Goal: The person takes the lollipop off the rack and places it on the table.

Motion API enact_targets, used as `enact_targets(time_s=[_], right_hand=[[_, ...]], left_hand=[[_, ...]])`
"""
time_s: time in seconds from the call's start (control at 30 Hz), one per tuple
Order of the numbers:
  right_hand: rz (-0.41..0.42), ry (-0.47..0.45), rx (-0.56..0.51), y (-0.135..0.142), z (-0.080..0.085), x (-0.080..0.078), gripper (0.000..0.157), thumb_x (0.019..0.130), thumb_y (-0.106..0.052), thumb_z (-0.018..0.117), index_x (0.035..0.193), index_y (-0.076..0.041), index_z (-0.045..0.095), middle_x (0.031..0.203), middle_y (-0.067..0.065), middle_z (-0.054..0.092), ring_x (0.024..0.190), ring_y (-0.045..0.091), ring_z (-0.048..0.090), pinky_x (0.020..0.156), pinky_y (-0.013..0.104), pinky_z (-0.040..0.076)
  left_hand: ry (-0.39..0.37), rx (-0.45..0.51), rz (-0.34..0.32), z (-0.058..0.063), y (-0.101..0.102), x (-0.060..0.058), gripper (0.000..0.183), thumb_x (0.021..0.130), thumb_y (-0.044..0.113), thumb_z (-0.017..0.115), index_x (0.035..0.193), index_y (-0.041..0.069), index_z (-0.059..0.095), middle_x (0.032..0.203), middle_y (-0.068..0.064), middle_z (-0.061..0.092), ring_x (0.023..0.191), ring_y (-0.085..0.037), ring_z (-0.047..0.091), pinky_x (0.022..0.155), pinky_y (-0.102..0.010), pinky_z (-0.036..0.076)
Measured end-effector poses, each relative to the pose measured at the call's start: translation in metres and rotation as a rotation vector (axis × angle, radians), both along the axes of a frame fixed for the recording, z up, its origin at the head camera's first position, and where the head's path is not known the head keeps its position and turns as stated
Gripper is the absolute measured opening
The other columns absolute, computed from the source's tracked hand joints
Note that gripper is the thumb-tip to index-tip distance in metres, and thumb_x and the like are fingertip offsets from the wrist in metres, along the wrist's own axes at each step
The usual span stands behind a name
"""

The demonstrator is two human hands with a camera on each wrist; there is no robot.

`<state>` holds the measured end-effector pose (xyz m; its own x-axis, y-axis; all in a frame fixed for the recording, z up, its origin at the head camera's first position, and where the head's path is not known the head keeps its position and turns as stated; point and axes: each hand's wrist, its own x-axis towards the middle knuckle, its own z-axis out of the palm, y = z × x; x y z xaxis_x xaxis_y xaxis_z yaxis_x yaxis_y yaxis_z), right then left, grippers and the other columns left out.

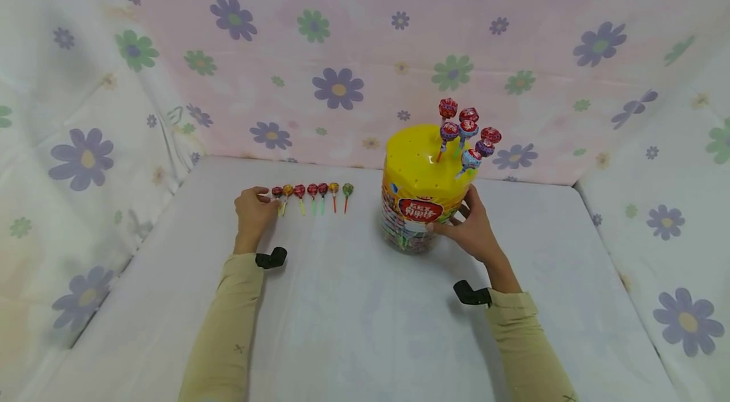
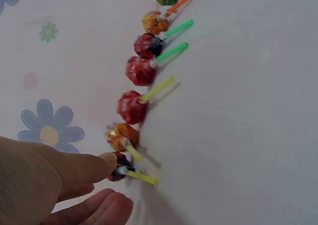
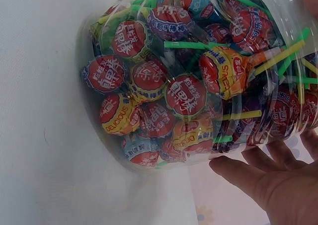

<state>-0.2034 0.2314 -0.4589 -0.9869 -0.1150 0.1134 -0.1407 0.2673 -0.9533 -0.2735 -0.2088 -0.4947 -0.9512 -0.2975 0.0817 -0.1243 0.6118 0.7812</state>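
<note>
A row of several wrapped lollipops (image 1: 312, 191) lies on the table, sticks toward the person. At the row's left end is my left hand (image 1: 253, 212), one fingertip right at the dark red lollipop (image 2: 119, 168); its other fingers are spread apart from it. My right hand (image 1: 470, 227) holds the side of a clear plastic jar (image 3: 154, 101) full of lollipops, thumb at the front and fingers round the right side. The jar has a yellow lid (image 1: 413, 161) with small holes, and several lollipops (image 1: 469, 129) stand in the lid's right part, heads up.
A white cloth covers the table (image 1: 353, 313). Behind it hangs a pink flowered curtain (image 1: 365, 40), with white flowered cloth walls at both sides. Each wrist carries a black camera mount (image 1: 472, 293).
</note>
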Motion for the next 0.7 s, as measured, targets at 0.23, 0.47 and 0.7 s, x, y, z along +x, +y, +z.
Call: enact_targets(time_s=[0.23, 0.47, 0.7], right_hand=[[-0.004, 0.000, -0.004, 0.001, -0.001, 0.001, 0.091, 0.085, -0.008, 0.082, 0.156, -0.019, 0.026, 0.151, 0.014, 0.040, 0.143, 0.042, 0.041, 0.112, 0.065, 0.037], [-0.002, 0.000, -0.002, 0.000, 0.001, 0.002, 0.091, 0.086, -0.008, 0.082, 0.156, -0.019, 0.025, 0.152, 0.015, 0.039, 0.144, 0.042, 0.040, 0.112, 0.065, 0.037], [0.013, 0.009, -0.015, 0.000, 0.001, 0.003, 0.093, 0.085, -0.007, 0.082, 0.158, -0.020, 0.024, 0.153, 0.014, 0.038, 0.144, 0.042, 0.039, 0.113, 0.065, 0.036]], left_hand=[[0.172, 0.055, -0.149, 0.037, 0.026, 0.010, 0.034, 0.091, 0.001, 0.070, 0.123, -0.009, 0.067, 0.110, -0.030, 0.071, 0.098, -0.043, 0.072, 0.081, -0.042, 0.061], [0.507, 0.271, -0.370, 0.086, 0.081, 0.020, 0.031, 0.092, -0.004, 0.070, 0.123, -0.005, 0.069, 0.108, -0.026, 0.072, 0.095, -0.038, 0.071, 0.076, -0.011, 0.055], [0.687, 0.319, -0.587, 0.132, 0.142, 0.024, 0.029, 0.093, -0.004, 0.070, 0.122, -0.005, 0.070, 0.108, -0.023, 0.073, 0.095, -0.032, 0.071, 0.084, -0.034, 0.062]])
